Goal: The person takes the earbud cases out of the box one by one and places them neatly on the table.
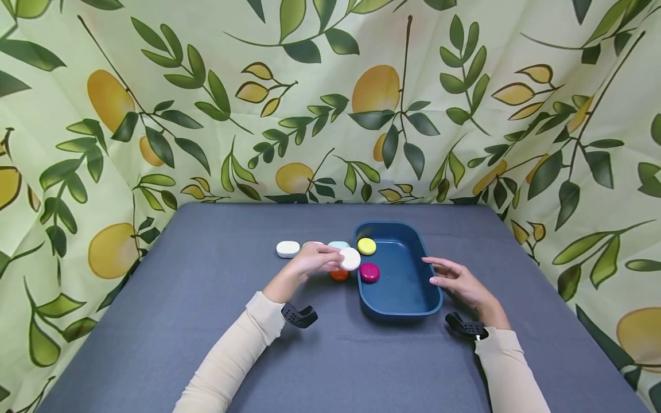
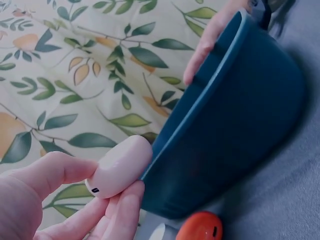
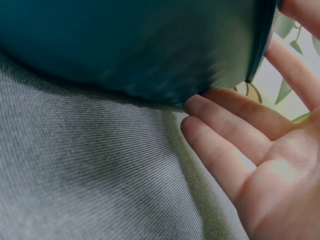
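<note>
My left hand [image 1: 316, 258] pinches a rounded white case [image 1: 350, 259] between thumb and fingers, beside the left rim of a deep blue bin [image 1: 400, 287]. In the left wrist view, the white case [image 2: 120, 167] shows a small dark slot in its edge. A yellow round piece [image 1: 366, 246] and a magenta one [image 1: 369, 272] lie inside the bin, along its left wall. My right hand [image 1: 462, 285] is at the bin's right side with fingers extended, some reaching the rim. The right wrist view has other fingertips [image 3: 192, 102] low against the outer wall.
Left of the bin, an orange piece [image 1: 339, 275], a pale blue piece [image 1: 338, 244] and a white oval piece [image 1: 288, 249] lie on the grey cloth [image 1: 217, 287]. Another pale piece is mostly hidden behind my left hand. A leaf-and-fruit curtain [image 1: 320, 132] hangs behind the table.
</note>
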Motion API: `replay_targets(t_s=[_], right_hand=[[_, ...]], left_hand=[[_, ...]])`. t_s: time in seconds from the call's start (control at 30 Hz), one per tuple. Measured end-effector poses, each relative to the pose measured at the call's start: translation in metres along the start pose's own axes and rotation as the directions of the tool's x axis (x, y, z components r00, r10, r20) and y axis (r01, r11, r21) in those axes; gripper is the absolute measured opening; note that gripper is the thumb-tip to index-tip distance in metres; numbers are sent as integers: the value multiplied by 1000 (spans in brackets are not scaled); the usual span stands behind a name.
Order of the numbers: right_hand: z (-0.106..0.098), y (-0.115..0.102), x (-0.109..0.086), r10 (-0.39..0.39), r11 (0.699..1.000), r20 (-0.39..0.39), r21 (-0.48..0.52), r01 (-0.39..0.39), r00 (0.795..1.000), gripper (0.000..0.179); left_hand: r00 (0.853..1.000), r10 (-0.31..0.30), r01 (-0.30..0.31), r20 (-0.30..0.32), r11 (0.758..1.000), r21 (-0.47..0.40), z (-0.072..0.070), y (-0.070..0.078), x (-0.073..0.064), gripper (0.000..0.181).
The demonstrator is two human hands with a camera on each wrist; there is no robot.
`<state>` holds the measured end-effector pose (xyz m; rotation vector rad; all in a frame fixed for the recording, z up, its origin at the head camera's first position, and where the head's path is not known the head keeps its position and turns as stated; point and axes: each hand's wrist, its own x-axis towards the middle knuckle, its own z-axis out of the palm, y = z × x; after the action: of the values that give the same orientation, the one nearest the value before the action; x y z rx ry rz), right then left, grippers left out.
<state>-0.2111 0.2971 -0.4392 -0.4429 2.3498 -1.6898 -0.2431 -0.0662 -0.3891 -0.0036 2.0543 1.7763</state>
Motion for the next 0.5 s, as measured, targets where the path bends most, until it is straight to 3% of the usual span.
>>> replay_targets(t_s=[0.17, 0.5], right_hand=[[0, 3, 1, 35, 999, -29, -26, -36, 999, 53], [-1, 4, 0, 61, 996, -44, -64, -63, 997, 53]], left_hand=[[1000, 3, -3, -3, 998, -58, -9, -8, -2, 36], [1000, 4, -6, -27, 998, -65, -31, -25, -6, 41]])
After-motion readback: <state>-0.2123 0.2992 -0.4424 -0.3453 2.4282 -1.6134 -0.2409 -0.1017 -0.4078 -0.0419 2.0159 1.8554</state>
